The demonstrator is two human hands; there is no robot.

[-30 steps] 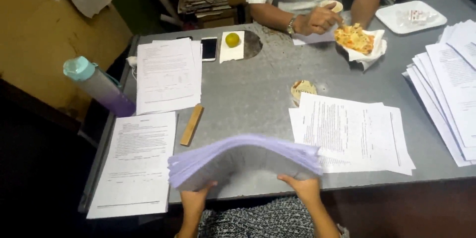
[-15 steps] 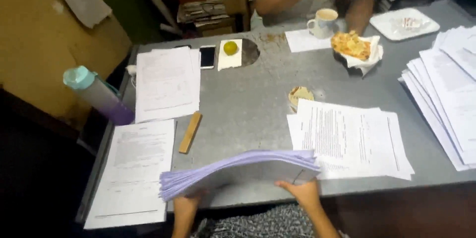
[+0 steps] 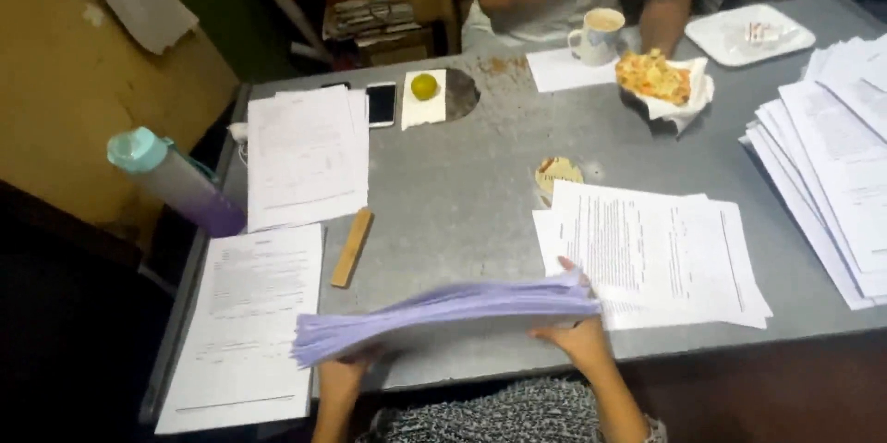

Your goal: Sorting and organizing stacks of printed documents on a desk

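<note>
grey tabletop (image 3: 462, 194) fills the view, crowded with paper, and a person in a white shirt sits at the far side. at the near edge both hands grip a thick stack of pale violet sheets (image 3: 443, 314), held low over the table and sagging toward the left. the left hand (image 3: 340, 376) is closed on the stack from underneath at its near left corner; the right hand (image 3: 577, 332) clamps the right end, fingers curled over the top. the step in hand looks like squaring or shifting the stack, and the next move calls for a level grip so the loose left end does not fan out. just right of the stack lies a pile of printed white pages (image 3: 651, 254), touching or nearly so. to the left lie another printed sheet (image 3: 249, 323) and a wooden ruler (image 3: 353, 247). farther off stand a purple bottle (image 3: 176, 182), a phone (image 3: 381, 104), a lime (image 3: 424, 86), a mug (image 3: 596, 35) and a plate of food (image 3: 656, 78).
</note>
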